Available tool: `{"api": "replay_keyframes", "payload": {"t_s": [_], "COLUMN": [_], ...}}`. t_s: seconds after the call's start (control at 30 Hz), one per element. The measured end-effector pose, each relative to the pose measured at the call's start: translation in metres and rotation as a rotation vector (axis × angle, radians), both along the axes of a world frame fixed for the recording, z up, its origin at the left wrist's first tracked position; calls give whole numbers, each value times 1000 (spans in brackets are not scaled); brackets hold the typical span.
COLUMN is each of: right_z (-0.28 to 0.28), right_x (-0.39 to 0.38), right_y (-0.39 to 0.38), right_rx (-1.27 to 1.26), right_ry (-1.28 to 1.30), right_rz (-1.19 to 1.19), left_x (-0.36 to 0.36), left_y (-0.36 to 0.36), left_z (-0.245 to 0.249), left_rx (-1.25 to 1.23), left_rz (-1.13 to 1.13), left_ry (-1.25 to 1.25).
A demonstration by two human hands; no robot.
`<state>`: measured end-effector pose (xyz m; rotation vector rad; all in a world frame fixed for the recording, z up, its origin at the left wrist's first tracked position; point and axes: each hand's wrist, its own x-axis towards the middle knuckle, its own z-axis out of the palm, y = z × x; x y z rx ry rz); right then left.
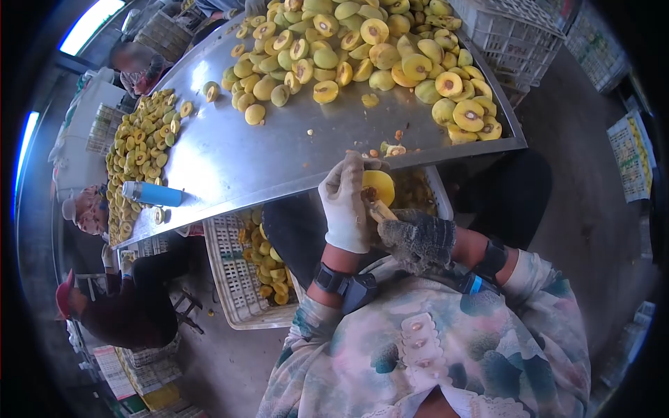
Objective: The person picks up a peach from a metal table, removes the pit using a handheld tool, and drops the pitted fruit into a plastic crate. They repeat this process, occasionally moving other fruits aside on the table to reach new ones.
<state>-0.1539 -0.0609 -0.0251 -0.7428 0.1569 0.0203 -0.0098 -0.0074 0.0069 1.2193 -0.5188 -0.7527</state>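
Note:
My left hand (346,204), in a white glove, holds a yellow fruit half (379,187) with its cut face and brown centre turned toward me. In a dark grey glove, my right hand (418,239) is closed around the light-coloured handle of a small tool (381,210). The tool's tip meets the fruit's brown centre. Both hands are just past the near edge of the metal table (265,153), above my lap. Small scraps (394,150) lie on the table edge beyond them.
Halved yellow-green fruit (324,56) is heaped on the table, with another pile (143,143) at left near a blue bottle (152,194). A white crate (233,279) of fruit pieces stands below. Co-workers sit at left. Stacked crates (512,42) stand back right.

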Motion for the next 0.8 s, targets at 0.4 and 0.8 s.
{"api": "replay_keyframes", "payload": {"t_s": [0.4, 0.8], "right_z": [7, -98], "right_x": [-16, -18], "right_y": [7, -32], "right_rx": [366, -1213], "right_ry": [49, 280], "right_rz": [-15, 40], "left_x": [10, 96], "left_y": [-4, 105], "left_z": [-10, 4], "left_rx": [-264, 37], "left_rz": [-213, 240], "left_ry": [309, -22]}}
